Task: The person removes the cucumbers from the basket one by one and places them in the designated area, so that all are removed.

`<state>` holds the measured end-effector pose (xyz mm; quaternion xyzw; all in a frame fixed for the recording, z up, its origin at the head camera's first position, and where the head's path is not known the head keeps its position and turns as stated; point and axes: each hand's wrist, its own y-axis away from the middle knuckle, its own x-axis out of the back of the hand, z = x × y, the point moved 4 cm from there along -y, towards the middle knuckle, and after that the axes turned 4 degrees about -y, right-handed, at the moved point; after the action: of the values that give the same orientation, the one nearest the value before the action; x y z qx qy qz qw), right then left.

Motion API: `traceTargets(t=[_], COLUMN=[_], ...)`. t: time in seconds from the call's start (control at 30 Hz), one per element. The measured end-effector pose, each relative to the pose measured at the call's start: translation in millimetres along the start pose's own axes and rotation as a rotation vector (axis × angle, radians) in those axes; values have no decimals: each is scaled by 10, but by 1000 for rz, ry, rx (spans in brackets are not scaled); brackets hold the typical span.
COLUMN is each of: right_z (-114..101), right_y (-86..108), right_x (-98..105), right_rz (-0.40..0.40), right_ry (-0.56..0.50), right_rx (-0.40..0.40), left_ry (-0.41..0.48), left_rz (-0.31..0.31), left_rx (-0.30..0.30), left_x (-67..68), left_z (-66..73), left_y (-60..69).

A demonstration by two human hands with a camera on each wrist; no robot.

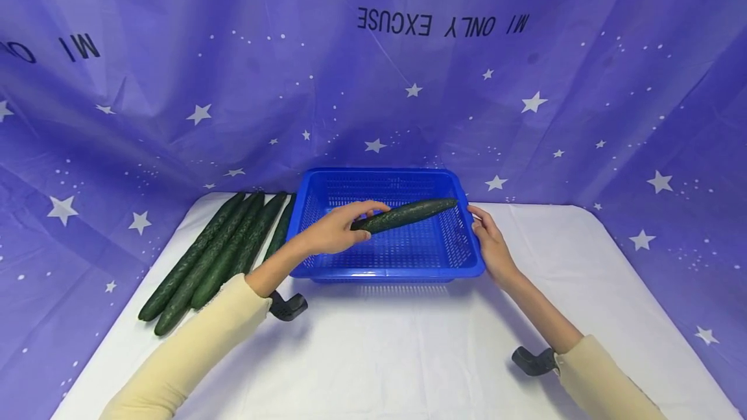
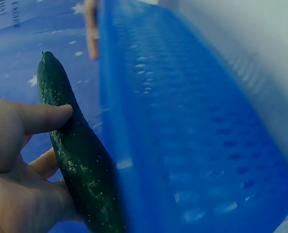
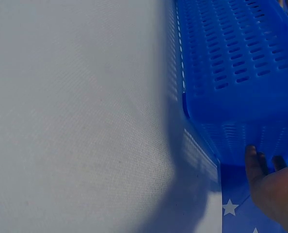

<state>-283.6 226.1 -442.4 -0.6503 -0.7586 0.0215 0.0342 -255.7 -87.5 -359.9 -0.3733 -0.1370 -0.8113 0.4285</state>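
Note:
A dark green cucumber (image 1: 408, 214) is held by one end in my left hand (image 1: 341, 229), above a blue plastic basket (image 1: 385, 273). Its free end reaches toward the basket's right rim. In the left wrist view, the thumb lies across the cucumber (image 2: 81, 155) and fingers show on its other side. My right hand (image 1: 493, 248) holds the basket's right side at the rim. Seen from the right wrist, that hand (image 3: 275, 191) has its thumb and fingers against the perforated end wall. No cucumber shows inside the basket in the head view.
Several more cucumbers (image 1: 204, 258) lie side by side on the white tablecloth (image 1: 379, 355), left of the basket. One lies close against the basket's left side, partly hidden. A purple star-printed curtain (image 1: 350, 96) hangs behind the table and along both sides.

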Motion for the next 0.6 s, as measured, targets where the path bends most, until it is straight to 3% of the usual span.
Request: traceTargets(t=[0.27,0.43,0.6], right_z=[7,5,7], right_y=[4,5,6], right_x=[7,6,3], right_rz=[-3,1,4], right_ry=[4,1,10], right_rx=[6,14,16], left_ry=[15,13,43], left_rz=[167,255,338], left_rx=[60,155,238], left_x=[438,725,970], left_z=[35,-91,-288], left_y=[243,492,829])
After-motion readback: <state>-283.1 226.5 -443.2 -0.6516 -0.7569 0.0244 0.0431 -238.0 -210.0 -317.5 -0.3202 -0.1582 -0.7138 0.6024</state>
